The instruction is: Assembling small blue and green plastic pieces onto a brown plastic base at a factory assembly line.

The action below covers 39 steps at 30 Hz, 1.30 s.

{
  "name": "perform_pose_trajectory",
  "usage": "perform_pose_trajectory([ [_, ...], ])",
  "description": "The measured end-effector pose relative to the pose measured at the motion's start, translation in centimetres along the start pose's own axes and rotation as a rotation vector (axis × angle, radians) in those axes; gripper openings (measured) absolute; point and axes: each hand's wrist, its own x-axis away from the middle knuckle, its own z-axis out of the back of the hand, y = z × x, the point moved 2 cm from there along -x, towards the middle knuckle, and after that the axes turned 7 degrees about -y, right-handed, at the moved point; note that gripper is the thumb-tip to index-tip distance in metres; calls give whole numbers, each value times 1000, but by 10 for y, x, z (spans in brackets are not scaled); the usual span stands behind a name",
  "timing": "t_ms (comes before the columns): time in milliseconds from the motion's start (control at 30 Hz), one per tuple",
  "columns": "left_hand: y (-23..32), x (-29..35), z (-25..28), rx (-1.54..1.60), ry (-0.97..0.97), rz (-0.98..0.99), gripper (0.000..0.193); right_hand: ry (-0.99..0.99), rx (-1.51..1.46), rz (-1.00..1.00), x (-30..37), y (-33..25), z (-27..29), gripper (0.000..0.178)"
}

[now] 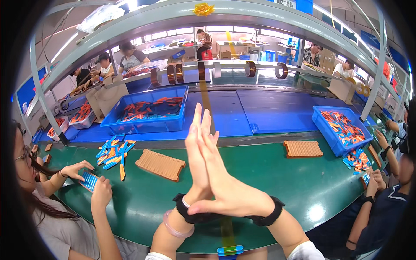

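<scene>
Hands pressed palm to palm, left hand (pixel 196 149) against right hand (pixel 225 182), hover above the green table (pixel 277 173), fingers straight, holding nothing, it seems. Nearest lies a ridged brown tray (pixel 160 164), so picking up calls for parting them first.

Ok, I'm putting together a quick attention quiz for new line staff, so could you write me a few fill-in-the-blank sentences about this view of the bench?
1. The left hand and right hand are pressed together and hold ____.
2. The belt under the hands is ____ in colour.
3. The brown ridged tray lies to the ____ of the hands.
4. Both wrists wear a ____ strap.

Missing words: nothing; green; left; black
</scene>
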Motion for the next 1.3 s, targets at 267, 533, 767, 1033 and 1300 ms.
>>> perform_pose_trajectory([
  [267, -15, 36, -44, -525, -336, -327, 58, 595, -441, 57, -3, 18, 29, 81],
  [533, -13, 35, -43, -579, -438, -206, 69, 761, -979, 228, 0, 4, 34, 78],
  [767, 0, 24, -34, -569, -385, -257, 73, 582, -485, 227, -2, 4, 17, 76],
  [1033, 31, 6, -18, -754, -129, -419, 55, 355, -929, 211, -2, -21, 0, 85],
  [1300, 27, 2, -13, -1101, -275, -863, 60, 314, -1635, 412, 5, -23, 10, 83],
])
